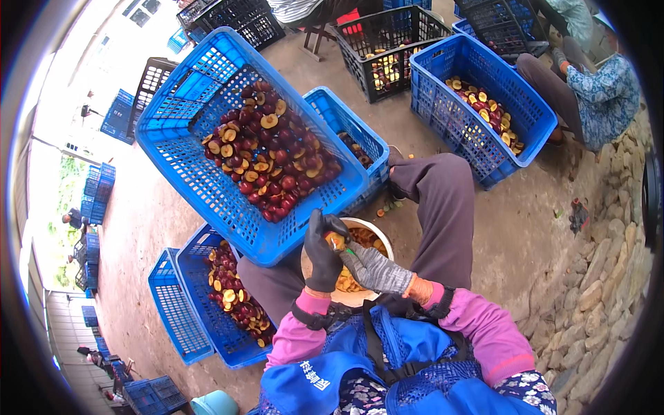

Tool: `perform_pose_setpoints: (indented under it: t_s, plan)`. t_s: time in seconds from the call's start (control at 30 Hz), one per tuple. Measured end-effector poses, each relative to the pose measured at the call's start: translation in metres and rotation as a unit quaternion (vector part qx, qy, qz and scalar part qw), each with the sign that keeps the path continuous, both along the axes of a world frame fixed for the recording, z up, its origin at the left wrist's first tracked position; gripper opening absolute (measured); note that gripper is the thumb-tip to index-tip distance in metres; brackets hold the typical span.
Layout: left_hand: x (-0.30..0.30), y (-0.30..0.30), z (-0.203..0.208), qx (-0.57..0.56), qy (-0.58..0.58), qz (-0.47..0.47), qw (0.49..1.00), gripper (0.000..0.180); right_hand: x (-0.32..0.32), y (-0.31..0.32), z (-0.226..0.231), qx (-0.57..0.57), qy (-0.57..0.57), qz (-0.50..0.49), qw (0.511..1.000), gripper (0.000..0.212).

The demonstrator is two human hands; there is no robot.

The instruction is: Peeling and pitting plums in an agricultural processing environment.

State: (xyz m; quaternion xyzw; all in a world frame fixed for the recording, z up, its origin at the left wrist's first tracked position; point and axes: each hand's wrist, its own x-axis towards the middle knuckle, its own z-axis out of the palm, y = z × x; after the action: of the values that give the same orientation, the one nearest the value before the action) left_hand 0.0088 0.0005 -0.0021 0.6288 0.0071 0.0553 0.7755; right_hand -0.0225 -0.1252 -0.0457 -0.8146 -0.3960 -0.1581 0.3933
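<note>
My left hand (324, 256), in a dark glove, is closed round a cut plum (335, 241) with yellow-orange flesh showing. My right hand (377, 268), in a grey knitted glove, meets it from the right with its fingers closed. A small green bit shows at its fingertips, but what it grips is mostly hidden. Both hands are above a white bucket (388, 242) partly filled with orange plum pieces (349, 278). Just beyond them, a large blue crate (183, 117) leans toward me, holding dark red plums (277, 155), some halved.
Left of my knee, another blue crate (197, 304) holds plums. A blue crate (449, 114) with halved plums stands at the right beside a seated person (602, 93). Behind is a black crate (360, 69). Stones (588, 297) edge the right side; a pale blue bucket (214, 403) is lower left.
</note>
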Motion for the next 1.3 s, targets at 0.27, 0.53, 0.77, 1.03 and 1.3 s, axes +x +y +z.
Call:
perform_pose_setpoints:
  t_s: [0.27,0.53,0.77,1.03,1.3]
  plan:
    - [0.033,0.001,0.009,0.112,0.058,-0.207,0.970,0.042,-0.002,-0.011,-0.019,-0.028,-0.064,0.024,0.997,0.037]
    - [0.035,-0.005,0.010,-0.025,0.037,-0.098,0.994,0.057,0.028,-0.025,0.030,-0.105,0.230,0.188,0.949,0.038]
    - [0.040,-0.009,0.033,0.086,0.000,-0.098,0.992,0.063,0.032,-0.027,0.003,-0.142,-0.246,0.057,0.957,0.032]
    - [0.027,0.008,0.020,-0.362,0.179,-0.141,0.904,0.053,0.040,-0.028,-0.025,-0.288,-0.484,0.069,0.823,0.037]
    - [-0.006,0.125,0.016,-0.025,0.233,0.197,0.952,0.045,0.025,0.004,-0.023,-0.109,0.206,0.235,0.944,0.023]
